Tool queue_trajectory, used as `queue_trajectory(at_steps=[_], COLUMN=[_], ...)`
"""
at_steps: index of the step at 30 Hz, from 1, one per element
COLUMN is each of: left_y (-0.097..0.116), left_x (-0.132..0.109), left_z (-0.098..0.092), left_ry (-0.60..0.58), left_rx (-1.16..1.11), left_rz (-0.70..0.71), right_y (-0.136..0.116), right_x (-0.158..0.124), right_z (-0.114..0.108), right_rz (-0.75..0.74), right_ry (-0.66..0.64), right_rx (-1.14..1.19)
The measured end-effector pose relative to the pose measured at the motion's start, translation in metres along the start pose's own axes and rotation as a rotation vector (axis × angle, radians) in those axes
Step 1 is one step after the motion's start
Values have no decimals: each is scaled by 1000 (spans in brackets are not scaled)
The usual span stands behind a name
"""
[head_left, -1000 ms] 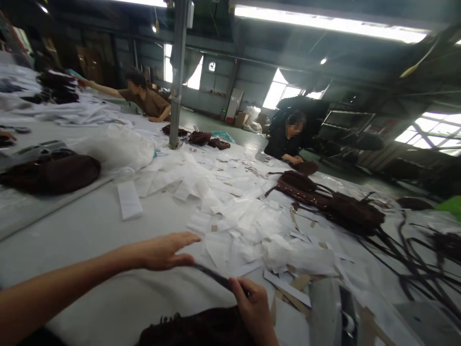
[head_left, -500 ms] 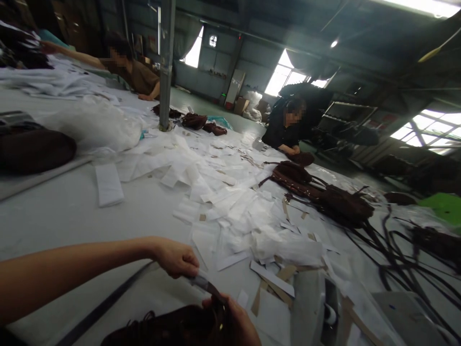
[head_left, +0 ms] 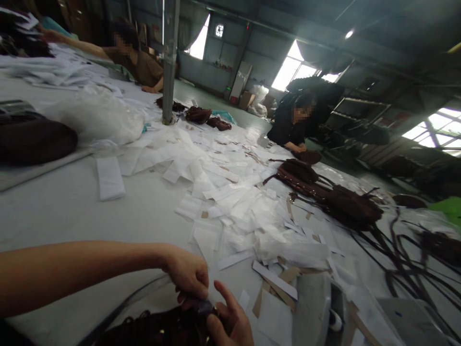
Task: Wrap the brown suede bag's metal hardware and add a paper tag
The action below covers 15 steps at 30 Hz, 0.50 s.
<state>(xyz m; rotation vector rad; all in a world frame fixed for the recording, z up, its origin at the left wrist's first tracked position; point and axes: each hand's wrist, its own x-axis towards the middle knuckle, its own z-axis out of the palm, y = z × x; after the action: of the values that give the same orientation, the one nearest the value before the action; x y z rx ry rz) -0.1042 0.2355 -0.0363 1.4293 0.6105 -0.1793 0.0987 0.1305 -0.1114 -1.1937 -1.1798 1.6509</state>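
My left hand point(head_left: 187, 273) is closed in a pinch on the end of a dark strap point(head_left: 122, 303) that runs off to the lower left across the white table point(head_left: 65, 211). My right hand point(head_left: 228, 319) is just below it, thumb and forefinger raised, the other fingers curled on a dark brown bag point(head_left: 162, 329) at the bottom edge. The two hands almost touch where the strap meets the bag.
White paper slips and cardboard strips point(head_left: 234, 202) litter the table's middle. A pile of brown bags point(head_left: 324, 192) with loose straps point(head_left: 403, 259) lies at right. Another dark bag point(head_left: 34, 139) sits far left beside a metal post point(head_left: 170, 62). Two other people point(head_left: 139, 57) work at the far edge.
My left hand went from open fingers to a pinch on the strap and drew back toward the bag. My right hand slid down onto the bag. The view tilted downward.
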Motion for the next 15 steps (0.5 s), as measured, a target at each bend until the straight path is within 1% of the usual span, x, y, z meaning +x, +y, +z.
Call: queue_trajectory(at_steps=[2, 5, 7, 9, 12, 15], left_y=[-3, -9, -13, -19, -34, -55], left_x=[5, 12, 16, 16, 4, -24], left_z=[5, 10, 11, 9, 5, 7], left_ry=[8, 26, 39, 43, 24, 36], left_rx=[-7, -71, -141, -213, -304, -357], left_rz=[3, 9, 16, 16, -16, -36], right_y=[-3, -18, -29, -36, -36, -30], right_x=[1, 5, 9, 12, 14, 12], right_z=[0, 2, 6, 11, 13, 11], right_rz=[7, -1, 9, 53, 111, 139], right_ry=[-3, 1, -1, -8, 27, 67], right_rx=[-21, -103, -198, -274, -273, -172])
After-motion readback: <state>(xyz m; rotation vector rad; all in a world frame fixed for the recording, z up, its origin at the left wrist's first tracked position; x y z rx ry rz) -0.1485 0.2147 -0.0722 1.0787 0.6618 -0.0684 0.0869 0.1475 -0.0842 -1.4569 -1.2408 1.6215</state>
